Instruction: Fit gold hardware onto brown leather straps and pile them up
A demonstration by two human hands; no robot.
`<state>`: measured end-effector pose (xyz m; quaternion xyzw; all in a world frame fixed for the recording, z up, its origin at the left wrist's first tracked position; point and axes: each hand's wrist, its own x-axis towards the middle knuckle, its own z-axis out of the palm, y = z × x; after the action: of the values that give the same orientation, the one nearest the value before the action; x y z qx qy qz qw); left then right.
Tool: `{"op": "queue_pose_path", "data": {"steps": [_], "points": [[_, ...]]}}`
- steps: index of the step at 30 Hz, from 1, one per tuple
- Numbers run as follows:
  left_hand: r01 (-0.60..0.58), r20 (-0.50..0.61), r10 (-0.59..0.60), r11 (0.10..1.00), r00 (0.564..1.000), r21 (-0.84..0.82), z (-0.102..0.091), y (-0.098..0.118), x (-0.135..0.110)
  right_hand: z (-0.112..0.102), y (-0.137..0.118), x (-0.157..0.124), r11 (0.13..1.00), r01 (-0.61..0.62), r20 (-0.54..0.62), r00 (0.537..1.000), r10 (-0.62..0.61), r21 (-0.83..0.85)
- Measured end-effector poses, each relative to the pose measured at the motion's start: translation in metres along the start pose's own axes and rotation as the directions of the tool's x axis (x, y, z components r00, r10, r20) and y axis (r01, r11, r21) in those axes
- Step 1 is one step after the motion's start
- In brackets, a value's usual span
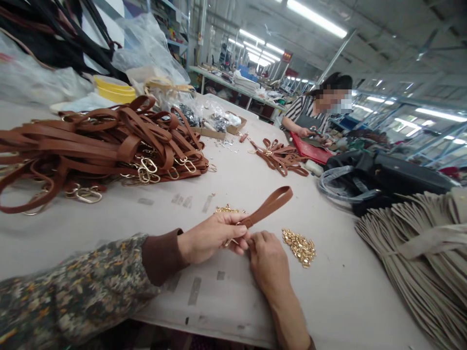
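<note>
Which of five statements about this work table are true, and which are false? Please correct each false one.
1. The left hand holds a looped brown leather-like strap. True.
2. The right hand rests on the large pile of brown leather-like straps. False: it is close beside the left hand's fingertips.
3. A heap of small shiny gold-coloured pieces lies on the table. True.
4. The bundle of long flat beige strips is at the picture's left edge. False: the bundle is at the right edge.
5. A person across the table wears black-and-white striped sleeves. True.
</note>
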<state>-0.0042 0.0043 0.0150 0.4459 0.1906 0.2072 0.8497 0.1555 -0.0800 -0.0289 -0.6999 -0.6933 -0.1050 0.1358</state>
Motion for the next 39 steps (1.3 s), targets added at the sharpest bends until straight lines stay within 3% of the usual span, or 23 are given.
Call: {"op": "queue_pose_path", "data": {"steps": [3,5,8,10,14,16,20,28,34,39], "points": [[0.003,0.04,-0.004,0.999,0.999,0.033,-0.002,-0.007,-0.001,0.0,0.004,-0.005,0.982,-0.068,-0.057,0.995,0.079,0.174],[0.004,0.038,-0.006,0.998,0.999,0.061,-0.002,-0.009,-0.002,-0.004,0.003,-0.012,0.9,-0.16,-0.082,0.974,0.211,0.405],[-0.008,0.032,0.005,0.997,0.999,0.076,0.0,-0.01,-0.002,-0.015,-0.003,-0.024,0.595,-0.304,0.009,0.895,0.446,0.745],[-0.024,0.039,0.02,0.993,0.999,0.116,0.001,-0.013,-0.002,-0.02,-0.011,-0.03,0.392,-0.329,0.085,0.848,0.523,0.859],[-0.063,0.039,0.056,0.975,0.998,0.212,0.001,-0.02,0.0,-0.016,-0.021,-0.034,0.117,-0.318,0.209,0.818,0.536,0.941],[-0.065,0.034,0.059,0.98,0.998,0.191,0.003,-0.022,0.001,-0.012,-0.022,-0.035,0.03,-0.321,0.258,0.809,0.529,0.946],[-0.071,0.066,0.062,0.987,0.996,0.147,0.006,-0.025,0.0,-0.008,-0.022,-0.035,-0.005,-0.317,0.269,0.795,0.544,0.948],[-0.114,0.074,0.097,0.953,0.992,0.282,0.004,-0.029,-0.005,-0.009,-0.025,-0.036,0.068,-0.372,0.29,0.814,0.503,0.926],[-0.102,0.062,0.087,0.943,0.994,0.317,0.004,-0.028,-0.005,-0.006,-0.028,-0.037,0.059,-0.334,0.257,0.814,0.521,0.941],[-0.159,0.077,0.14,0.822,0.987,0.547,0.005,-0.022,-0.011,-0.008,-0.031,-0.035,0.096,-0.336,0.239,0.816,0.526,0.937]]}}
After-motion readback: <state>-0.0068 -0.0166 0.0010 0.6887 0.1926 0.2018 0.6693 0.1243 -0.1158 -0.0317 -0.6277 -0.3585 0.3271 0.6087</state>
